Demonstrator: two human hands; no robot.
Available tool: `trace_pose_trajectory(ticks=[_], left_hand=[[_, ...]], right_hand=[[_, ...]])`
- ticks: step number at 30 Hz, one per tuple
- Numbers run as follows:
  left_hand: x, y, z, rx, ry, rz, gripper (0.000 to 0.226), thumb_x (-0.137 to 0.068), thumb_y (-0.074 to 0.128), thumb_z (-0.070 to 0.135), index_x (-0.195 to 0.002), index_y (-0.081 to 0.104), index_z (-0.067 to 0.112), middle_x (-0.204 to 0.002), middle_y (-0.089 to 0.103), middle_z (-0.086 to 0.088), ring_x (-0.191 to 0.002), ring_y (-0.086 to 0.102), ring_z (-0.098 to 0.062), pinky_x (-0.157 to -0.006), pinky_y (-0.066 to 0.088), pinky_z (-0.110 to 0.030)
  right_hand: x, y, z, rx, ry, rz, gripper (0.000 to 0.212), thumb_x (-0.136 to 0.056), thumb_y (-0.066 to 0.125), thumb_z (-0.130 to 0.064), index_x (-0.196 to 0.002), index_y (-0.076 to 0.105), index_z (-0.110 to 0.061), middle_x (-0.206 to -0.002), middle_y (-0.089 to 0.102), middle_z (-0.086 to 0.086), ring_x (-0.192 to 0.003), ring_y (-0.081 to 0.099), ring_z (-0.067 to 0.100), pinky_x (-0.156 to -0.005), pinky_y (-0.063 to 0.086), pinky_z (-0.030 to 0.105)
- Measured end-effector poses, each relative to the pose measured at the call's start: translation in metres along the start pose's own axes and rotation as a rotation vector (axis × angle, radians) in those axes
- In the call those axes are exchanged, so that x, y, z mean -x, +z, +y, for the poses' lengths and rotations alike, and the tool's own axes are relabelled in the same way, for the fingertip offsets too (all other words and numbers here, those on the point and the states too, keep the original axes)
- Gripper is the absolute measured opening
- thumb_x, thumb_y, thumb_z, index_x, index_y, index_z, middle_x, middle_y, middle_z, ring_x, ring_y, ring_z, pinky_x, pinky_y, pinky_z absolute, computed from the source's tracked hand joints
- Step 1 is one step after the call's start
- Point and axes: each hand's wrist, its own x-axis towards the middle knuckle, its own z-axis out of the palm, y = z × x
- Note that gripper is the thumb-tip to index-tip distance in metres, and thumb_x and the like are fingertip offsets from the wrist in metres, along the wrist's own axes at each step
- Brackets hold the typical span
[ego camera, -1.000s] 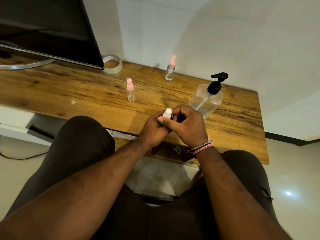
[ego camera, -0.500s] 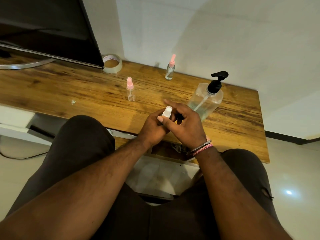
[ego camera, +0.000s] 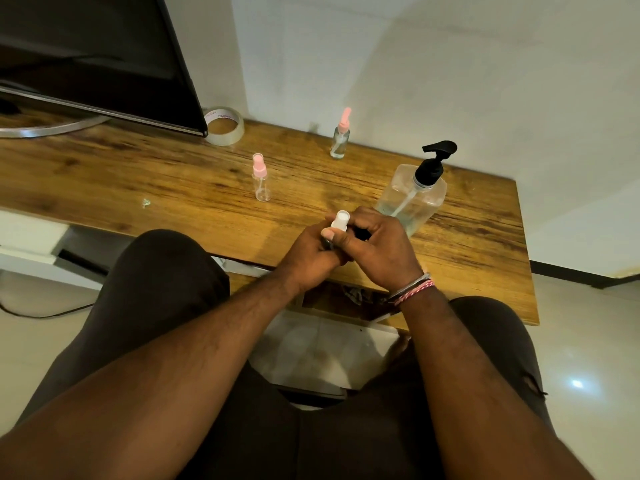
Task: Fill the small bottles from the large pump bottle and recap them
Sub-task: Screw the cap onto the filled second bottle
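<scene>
The right hand (ego camera: 377,251) has curled its fingers back over the white cap (ego camera: 340,220). The left hand (ego camera: 311,254) grips what seems a small bottle beneath. Two pink-topped small bottles (ego camera: 260,178) (ego camera: 340,135) and one pump bottle (ego camera: 414,195) stand on the desk (ego camera: 138,174).

Clear pump bottle (ego camera: 412,199) upright, two pink-capped small bottles (ego camera: 260,181) (ego camera: 340,140) standing, white-capped bottle (ego camera: 339,221) gripped.

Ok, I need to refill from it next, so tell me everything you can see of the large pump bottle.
The large pump bottle is clear, plastic-looking and squarish, with a black pump head whose spout points right. A dip tube runs down inside through clear liquid; the fill level is hard to judge. It stands upright on the wooden table, near the right end, just beyond the right hand. Neither hand appears to touch it.
</scene>
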Motion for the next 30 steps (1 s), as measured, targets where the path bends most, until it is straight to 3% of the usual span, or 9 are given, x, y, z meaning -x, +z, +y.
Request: trace_pose_trajectory(ticks=[2,6,9,12,15,18,22,25,30], left_hand=[[-0.001,0.000,0.000,-0.016,-0.008,-0.008,0.034,-0.085,0.073,0.001,-0.083,0.065,0.033,-0.077,0.068,0.017,-0.076,0.063,-0.003,-0.070,0.048,-0.027],[-0.001,0.008,0.002,-0.001,-0.014,0.122,0.017,-0.091,0.072,0.017,-0.095,0.069,0.033,-0.087,0.074,0.008,-0.086,0.072,-0.011,-0.072,0.055,-0.029],[0.001,0.012,0.006,-0.048,-0.049,0.206,0.015,-0.097,0.071,0.018,-0.095,0.069,0.033,-0.083,0.074,0.005,-0.077,0.070,-0.007,-0.064,0.052,-0.026],[0.003,0.008,0.009,-0.114,-0.099,0.177,0.016,-0.095,0.075,0.022,-0.095,0.068,0.036,-0.081,0.073,0.008,-0.071,0.067,0.001,-0.059,0.049,-0.017],[0.003,0.001,0.014,-0.137,-0.151,0.083,0.022,-0.091,0.079,0.021,-0.103,0.068,0.035,-0.084,0.071,0.013,-0.071,0.065,0.008,-0.057,0.044,-0.008],[0.001,-0.003,0.018,-0.149,-0.145,0.021,0.022,-0.090,0.081,0.020,-0.094,0.069,0.038,-0.085,0.072,0.015,-0.077,0.067,0.006,-0.062,0.048,-0.012],[0.002,-0.012,0.021,-0.171,-0.181,-0.103,0.018,-0.086,0.085,0.021,-0.087,0.072,0.034,-0.084,0.075,0.007,-0.082,0.072,-0.010,-0.075,0.061,-0.037],[0.004,-0.015,0.024,-0.158,-0.196,-0.209,0.018,-0.085,0.084,0.012,-0.092,0.072,0.024,-0.078,0.073,0.007,-0.076,0.070,-0.007,-0.069,0.057,-0.031],[0.008,-0.013,0.032,-0.144,-0.171,-0.329,0.014,-0.084,0.073,-0.011,-0.086,0.067,0.001,-0.069,0.063,-0.010,-0.063,0.064,-0.016,-0.057,0.051,-0.029]], right_hand=[[0.000,-0.003,0.002,0.032,-0.006,0.013,0.021,-0.086,0.077,-0.035,-0.085,0.077,-0.014,-0.073,0.061,0.003,-0.070,0.058,0.015,-0.064,0.048,0.027],[0.001,0.010,-0.002,0.065,0.016,0.213,0.017,-0.083,0.079,-0.037,-0.084,0.079,-0.021,-0.068,0.064,-0.005,-0.067,0.060,0.008,-0.061,0.047,0.021],[0.002,0.020,-0.003,0.084,0.028,0.309,0.023,-0.083,0.077,-0.041,-0.075,0.075,-0.020,-0.063,0.063,-0.004,-0.063,0.060,0.013,-0.058,0.049,0.032],[0.002,0.016,-0.001,0.019,0.074,0.231,0.025,-0.083,0.077,-0.045,-0.085,0.078,-0.020,-0.067,0.067,-0.002,-0.067,0.064,0.017,-0.060,0.053,0.035],[0.003,0.005,0.001,0.017,0.059,0.192,0.022,-0.081,0.081,-0.040,-0.089,0.078,-0.019,-0.067,0.066,-0.005,-0.065,0.061,0.013,-0.058,0.050,0.028],[0.005,0.002,-0.001,0.033,0.048,0.188,0.026,-0.078,0.083,-0.042,-0.089,0.078,-0.019,-0.069,0.067,-0.008,-0.067,0.063,0.011,-0.060,0.053,0.030],[0.004,0.000,-0.003,0.186,-0.094,0.147,0.036,-0.079,0.080,-0.050,-0.078,0.070,-0.014,-0.072,0.064,-0.003,-0.067,0.060,0.014,-0.058,0.050,0.036],[-0.006,-0.008,-0.008,0.285,-0.209,0.060,0.039,-0.084,0.074,-0.051,-0.074,0.063,-0.015,-0.069,0.059,-0.003,-0.065,0.055,0.014,-0.059,0.047,0.035],[-0.022,-0.012,-0.012,0.449,-0.276,-0.147,0.045,-0.087,0.060,-0.053,-0.058,0.050,-0.021,-0.054,0.047,-0.008,-0.051,0.047,0.012,-0.048,0.039,0.033]])
